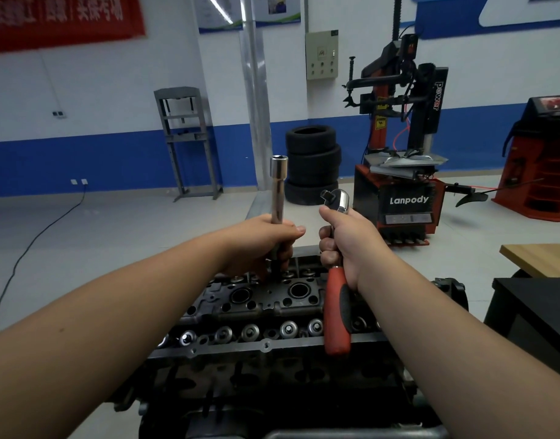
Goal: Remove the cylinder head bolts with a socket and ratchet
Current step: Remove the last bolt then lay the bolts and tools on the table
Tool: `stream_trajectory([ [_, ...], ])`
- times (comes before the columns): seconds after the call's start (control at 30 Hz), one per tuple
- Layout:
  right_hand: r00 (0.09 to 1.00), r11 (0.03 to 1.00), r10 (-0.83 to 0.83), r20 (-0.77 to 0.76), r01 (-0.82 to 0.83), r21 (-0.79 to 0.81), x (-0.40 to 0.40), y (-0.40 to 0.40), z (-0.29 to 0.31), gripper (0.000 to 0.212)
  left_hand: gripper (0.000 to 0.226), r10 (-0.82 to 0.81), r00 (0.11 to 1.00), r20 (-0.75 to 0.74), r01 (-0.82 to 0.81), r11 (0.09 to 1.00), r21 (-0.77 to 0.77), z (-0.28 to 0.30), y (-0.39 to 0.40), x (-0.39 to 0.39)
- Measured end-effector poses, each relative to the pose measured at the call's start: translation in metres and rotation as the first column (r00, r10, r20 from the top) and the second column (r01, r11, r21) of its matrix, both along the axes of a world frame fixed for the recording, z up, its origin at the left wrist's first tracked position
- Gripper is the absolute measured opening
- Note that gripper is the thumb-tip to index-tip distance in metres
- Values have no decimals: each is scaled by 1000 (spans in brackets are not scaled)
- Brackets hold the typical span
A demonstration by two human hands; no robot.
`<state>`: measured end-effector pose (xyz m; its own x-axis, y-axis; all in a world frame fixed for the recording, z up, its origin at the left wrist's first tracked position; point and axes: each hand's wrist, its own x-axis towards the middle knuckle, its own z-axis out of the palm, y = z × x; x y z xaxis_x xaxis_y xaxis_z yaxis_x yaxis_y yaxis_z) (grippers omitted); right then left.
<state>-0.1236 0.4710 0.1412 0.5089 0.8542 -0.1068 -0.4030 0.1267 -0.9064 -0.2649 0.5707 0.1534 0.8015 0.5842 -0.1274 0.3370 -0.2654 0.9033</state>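
Note:
A dark cylinder head (266, 315) with rows of valve springs lies below me at centre. My left hand (266, 242) grips a long chrome extension bar (277, 191) held upright above the head, its open square end on top; its lower end is hidden behind my fingers. Just to the right, my right hand (345, 239) grips a ratchet (335, 280) near its chrome head, whose square drive points left towards the bar. The ratchet's red and black handle hangs down over the cylinder head. The two tools are apart, a small gap between them.
A stack of tyres (313, 164) and a red and black tyre changer (402, 172) stand on the floor beyond the engine. A wooden tabletop (541, 258) and a black cabinet (538, 315) are at the right. A grey press frame (186, 141) stands by the wall.

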Motion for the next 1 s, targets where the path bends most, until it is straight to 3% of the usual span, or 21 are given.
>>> stream_trajectory([
  [0.33,1000,1000,3,-8,-3,5,-1,-4,1,5,31,-140,980,-140,151,986,73,11,4,8],
  [0.67,1000,1000,8,-6,-7,12,-1,-1,1,6,43,-51,986,160,66,994,-92,-10,16,-6],
  [0.8,1000,1000,1,-12,-1,20,-1,-1,0,5,40,156,943,294,-146,988,-55,-25,6,-3],
  [0.93,1000,1000,0,-6,0,16,-1,-1,0,4,37,505,788,353,-417,859,-299,-31,-1,5],
  [1.0,1000,1000,2,2,-2,11,-2,-1,0,4,37,617,714,332,-463,771,-438,-30,-5,7],
])
